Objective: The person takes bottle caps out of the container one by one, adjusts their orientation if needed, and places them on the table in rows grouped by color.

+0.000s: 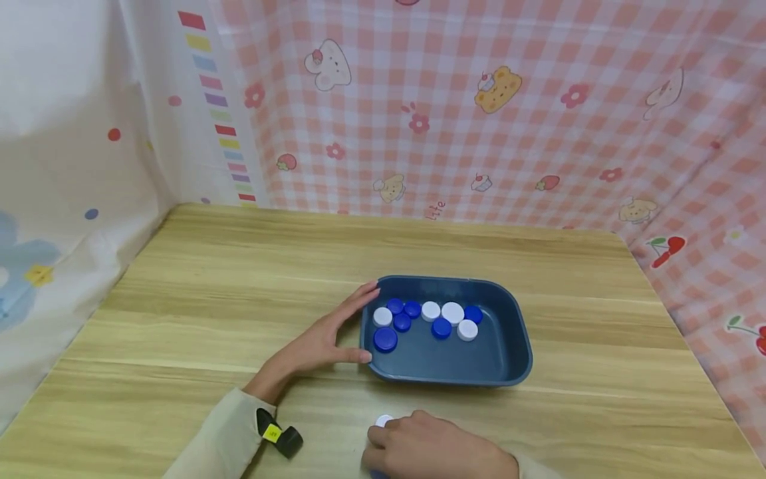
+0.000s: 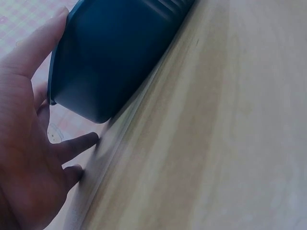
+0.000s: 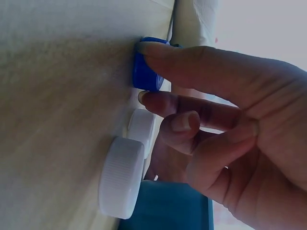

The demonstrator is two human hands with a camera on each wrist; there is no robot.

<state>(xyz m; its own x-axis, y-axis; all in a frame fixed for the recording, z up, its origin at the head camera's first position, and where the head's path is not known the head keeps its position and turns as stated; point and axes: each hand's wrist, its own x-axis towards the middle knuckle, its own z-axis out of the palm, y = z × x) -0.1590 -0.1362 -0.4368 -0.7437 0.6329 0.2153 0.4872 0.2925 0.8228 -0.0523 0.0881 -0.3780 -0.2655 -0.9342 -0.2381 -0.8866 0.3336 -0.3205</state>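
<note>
A dark blue plastic bin [image 1: 461,362] stands on the table, with several blue and white bottle caps in it, such as a large blue cap [image 1: 385,339] and a white cap [image 1: 452,313]. My left hand [image 1: 320,342] spans the bin's left end, straight fingers spread and touching its rim; the thumb is at the near corner. In front of the bin, my right hand [image 1: 437,446] pinches a blue bottle cap [image 3: 147,72] between thumb and index finger, close over the table. Beside those fingers, a ribbed white cap [image 3: 120,179] and another white cap [image 3: 141,129] stand on the table.
The wooden table [image 1: 227,266] extends around the bin. A pink checked cloth [image 1: 389,120] hangs behind it, and a white patterned cloth [image 1: 78,100] hangs at the left. A black strap with a yellow label [image 1: 272,433] is on the left sleeve.
</note>
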